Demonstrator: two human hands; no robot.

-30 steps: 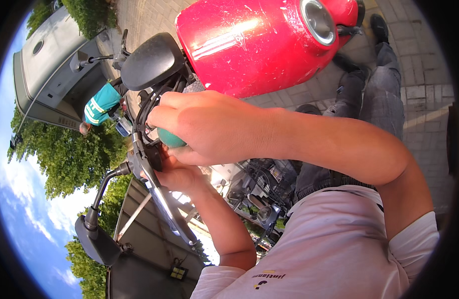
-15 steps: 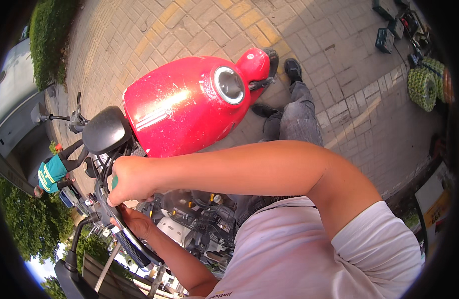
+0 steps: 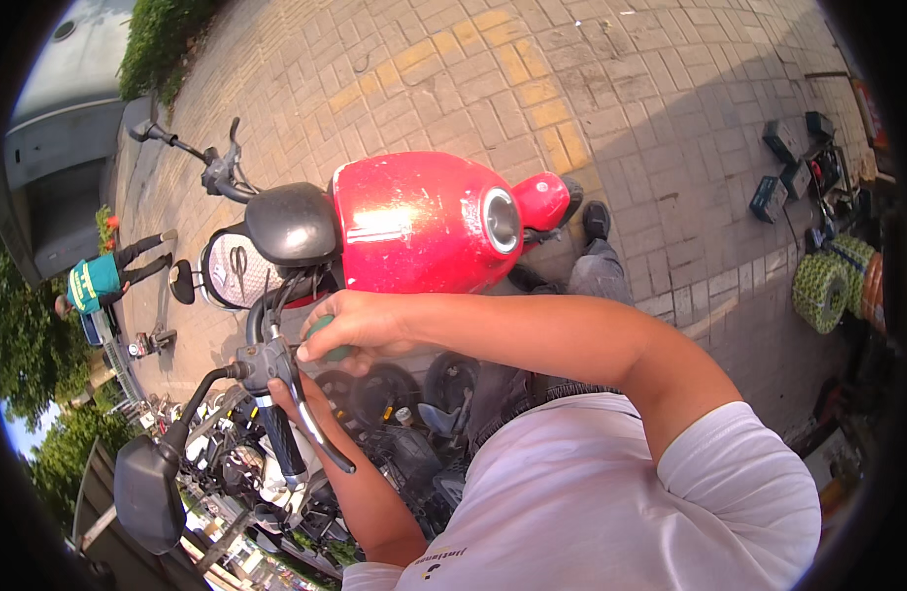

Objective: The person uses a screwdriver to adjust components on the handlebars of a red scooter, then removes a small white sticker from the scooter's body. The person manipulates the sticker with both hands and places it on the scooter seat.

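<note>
Green handle [image 3: 338, 352] inside right hand [image 3: 363, 325]; lever [image 3: 320, 440] near.

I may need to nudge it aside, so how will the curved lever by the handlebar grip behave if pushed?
The curved lever will probably feel stiff, as it looks like one slim, rigid piece. It should swing rather than come away, since it runs into the handlebar housing. Its shiny surface may be slippery.
</note>
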